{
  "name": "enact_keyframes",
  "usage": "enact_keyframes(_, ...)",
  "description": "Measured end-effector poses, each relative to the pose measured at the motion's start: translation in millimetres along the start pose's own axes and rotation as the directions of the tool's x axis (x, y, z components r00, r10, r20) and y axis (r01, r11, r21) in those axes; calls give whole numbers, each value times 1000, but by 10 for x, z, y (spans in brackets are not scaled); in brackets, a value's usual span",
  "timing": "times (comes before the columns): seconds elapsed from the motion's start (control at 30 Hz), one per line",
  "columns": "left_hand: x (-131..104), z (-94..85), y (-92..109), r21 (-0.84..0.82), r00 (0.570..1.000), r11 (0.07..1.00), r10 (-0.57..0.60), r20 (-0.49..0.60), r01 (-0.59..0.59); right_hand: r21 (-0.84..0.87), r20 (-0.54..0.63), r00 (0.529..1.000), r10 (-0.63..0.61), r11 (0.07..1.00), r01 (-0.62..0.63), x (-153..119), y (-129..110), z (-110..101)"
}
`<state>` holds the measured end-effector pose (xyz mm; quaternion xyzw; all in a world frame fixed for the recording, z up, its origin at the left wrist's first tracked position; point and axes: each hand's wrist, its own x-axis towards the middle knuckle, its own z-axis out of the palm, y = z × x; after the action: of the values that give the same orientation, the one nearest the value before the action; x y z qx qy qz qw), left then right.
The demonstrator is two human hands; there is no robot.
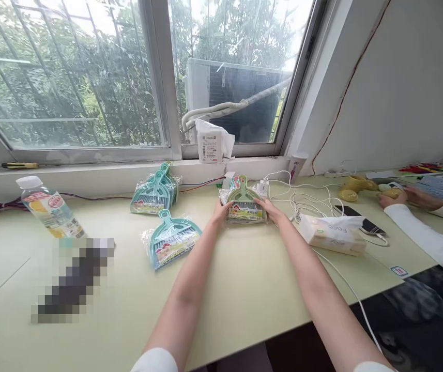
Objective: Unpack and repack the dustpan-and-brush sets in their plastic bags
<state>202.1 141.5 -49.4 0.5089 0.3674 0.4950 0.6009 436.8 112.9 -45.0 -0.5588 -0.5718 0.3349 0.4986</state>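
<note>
Both my arms reach to the back middle of the table. There a green dustpan and brush set (243, 199) in clear wrap stands tilted up, with a pink one and another partly hidden behind it. My left hand (221, 209) grips its left edge, and my right hand (271, 207) grips its right edge. Left of my hands, a wrapped blue dustpan and brush set (172, 240) lies on the table. Behind that, a stack of teal dustpan sets (153, 194) leans near the wall.
A drink bottle (50, 206) and a blurred dark object (74, 281) are on the left. To the right lie white cables (306, 199), a tissue pack (333, 235) and a phone (361, 219). Another person's hands (394, 199) hold something yellowish at far right. A tissue box (210, 146) sits on the sill.
</note>
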Motion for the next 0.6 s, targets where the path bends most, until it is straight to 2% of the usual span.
enact_keyframes(0.1, -15, -13, -18, -104, 999, 995, -5, 32, 8, 178, 38, 994, 104, 978, -109, -45, -61, 83)
enact_keyframes(0.17, -54, -28, -11, -106, 999, 994, 11, 30, -8, 247, 19, 996, 90, 965, -92, -128, -124, 123)
enact_keyframes(0.27, -113, -48, 54, -63, 988, 989, 139, 63, -135, 274, -100, 995, -25, 960, 52, -228, -239, 84)
enact_keyframes(0.33, -121, -52, 139, -39, 952, 962, 272, 139, -270, 268, -165, 976, -141, 946, 181, -210, -312, 15)
enact_keyframes(0.43, -75, -55, 277, -8, 884, 907, 412, 219, -421, 260, -131, 960, -246, 926, 273, -44, -365, -12)
enact_keyframes(0.53, 10, -63, 323, 53, 884, 888, 448, 133, -458, 170, -93, 978, -188, 964, 202, 175, -329, 156)
enact_keyframes(0.6, 79, -73, 274, 92, 897, 892, 441, 33, -442, 127, -124, 981, -146, 979, 162, 283, -268, 337)
